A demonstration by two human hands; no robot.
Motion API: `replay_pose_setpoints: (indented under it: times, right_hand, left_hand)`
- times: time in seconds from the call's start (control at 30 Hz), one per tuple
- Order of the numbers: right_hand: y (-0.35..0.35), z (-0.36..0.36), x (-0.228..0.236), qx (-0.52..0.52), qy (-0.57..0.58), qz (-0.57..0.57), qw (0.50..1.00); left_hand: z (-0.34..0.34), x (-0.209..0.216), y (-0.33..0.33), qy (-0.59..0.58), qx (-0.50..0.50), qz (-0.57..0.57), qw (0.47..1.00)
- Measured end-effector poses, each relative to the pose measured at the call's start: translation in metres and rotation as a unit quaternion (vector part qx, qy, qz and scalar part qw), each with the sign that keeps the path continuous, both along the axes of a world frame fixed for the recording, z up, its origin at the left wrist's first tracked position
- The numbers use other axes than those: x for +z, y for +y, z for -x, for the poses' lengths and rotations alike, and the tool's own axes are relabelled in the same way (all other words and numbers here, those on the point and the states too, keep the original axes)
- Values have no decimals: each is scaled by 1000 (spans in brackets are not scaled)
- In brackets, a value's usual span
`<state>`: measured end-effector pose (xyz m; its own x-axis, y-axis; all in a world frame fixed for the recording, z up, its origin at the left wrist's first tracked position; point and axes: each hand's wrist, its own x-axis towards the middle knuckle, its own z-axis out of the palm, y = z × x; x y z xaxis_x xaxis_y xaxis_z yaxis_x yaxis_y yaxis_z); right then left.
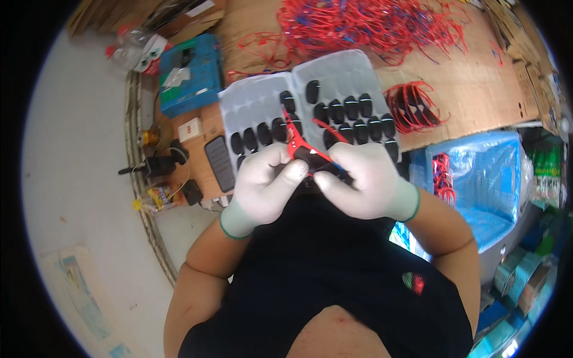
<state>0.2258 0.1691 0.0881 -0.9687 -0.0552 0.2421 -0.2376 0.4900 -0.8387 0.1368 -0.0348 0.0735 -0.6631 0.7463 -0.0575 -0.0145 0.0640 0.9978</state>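
A pair of red-framed sunglasses (313, 157) with dark lenses is held between my two hands, close to my chest, its temple arms pointing away from me. Wearing a white knit glove, my left hand (265, 184) pinches the left end with thumb and fingers. My right hand (369, 180), gloved alike, grips the right end, its thumb near the middle of the frame. Just beyond my hands lie two pale moulded trays (341, 70) side by side. Rows of loose dark lenses (336, 111) sit in their nearer pockets; my hands hide part of these rows.
A tangled heap of red frames (364, 27) covers the table's far side. Several sunglasses (413, 107) stand grouped right of the trays. A blue-lined crate (477, 179) holds more at right. Left are a phone (219, 164), a blue box (191, 83) and a plastic bottle (143, 51).
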Motion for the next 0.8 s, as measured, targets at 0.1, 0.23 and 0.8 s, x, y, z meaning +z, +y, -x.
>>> replay_pose_setpoints:
  times: [0.1,0.23,0.8]
  right_hand:
    - [2,-2,-16,-55,26,49,997]
    - [16,-8,-35,-84,7,95,992]
    - [243,-8,-161,-327,-251,-129,902]
  left_hand:
    - [4,3,19,-28,0,5,1000]
    - [2,-12,46,-23,-7,-21,999]
    - [332,-151,42,220,-149,606,750]
